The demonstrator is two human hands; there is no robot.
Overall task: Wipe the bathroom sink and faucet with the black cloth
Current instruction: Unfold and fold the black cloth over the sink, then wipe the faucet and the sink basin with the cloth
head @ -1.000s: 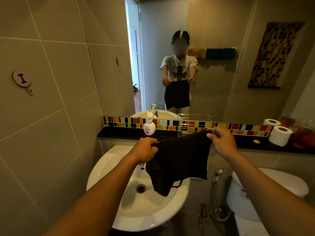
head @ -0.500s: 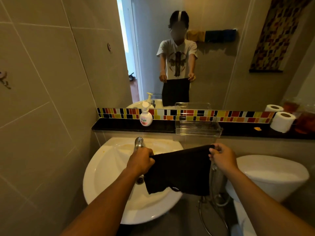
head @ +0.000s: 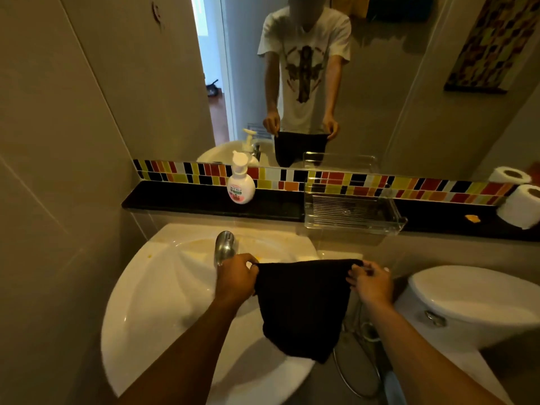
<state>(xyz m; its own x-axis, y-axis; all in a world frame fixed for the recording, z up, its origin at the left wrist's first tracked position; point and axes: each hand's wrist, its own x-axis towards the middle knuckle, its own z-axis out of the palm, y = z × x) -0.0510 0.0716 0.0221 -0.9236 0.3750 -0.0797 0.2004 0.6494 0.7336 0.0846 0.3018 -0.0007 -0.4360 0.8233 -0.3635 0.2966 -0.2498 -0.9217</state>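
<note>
— Where's the cloth [head: 304,305]?

— Stretched between both hands, over the right side of the sink [head: 163,290]. The left hand [head: 235,280] has its fingers pinched on the top left corner, the right hand [head: 371,283] is pinched on the top right corner. The top edge runs taut from one to the other, and the rest hangs down loose, past the sink's near right rim.

— Is it touching the basin?

— I can't tell. It hangs in front of the rim from here, so any contact is hidden.

— And the faucet [head: 224,248]?

— At the far side of the basin, just beyond the left hand, a chrome spout pointing into the bowl. The cloth isn't on it. There are yellowish marks on the white around it and along the far rim.

— What else is around?

— A dark shelf [head: 181,200] runs behind the sink under a strip of coloured tiles. A soap bottle [head: 241,182] stands on it, left of a clear tray [head: 353,211]. A toilet roll [head: 521,206] sits at the far right. The toilet [head: 473,305] is right of the sink, and a hose [head: 355,372] hangs between them.
</note>
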